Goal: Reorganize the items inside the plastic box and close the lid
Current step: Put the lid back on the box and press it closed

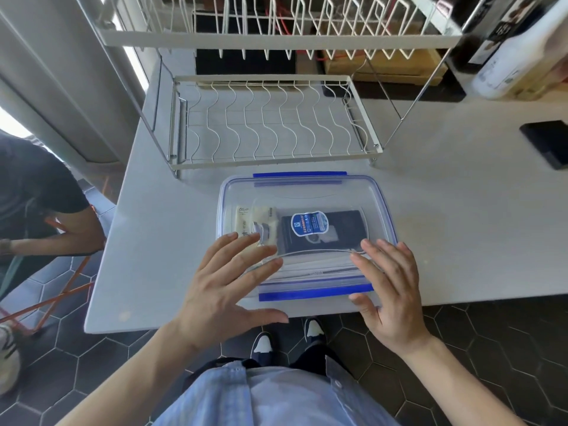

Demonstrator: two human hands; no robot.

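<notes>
The white surface carries a white wire dish rack at its far side and a clear plastic box directly in front of the rack, close to the near edge.

The plastic box is rectangular with rounded corners and transparent walls. Its clear lid lies on top, edged with a blue seal line. A blue latch flap sits along the far long side and a second blue latch flap along the near long side; whether either is snapped down cannot be told.

Inside the box, seen through the lid, a black package lies to the right and a cream-coloured package to the left, side by side. A blue and white label overlies the black package; its printed writing is too small to read.

The left hand rests flat on the near left part of the lid, fingers straight and spread wide. The right hand rests at the near right corner, fingers straight and slightly spread, thumb near the near latch flap. Neither hand grips anything.

A black flat object lies at the right edge of the surface.
</notes>
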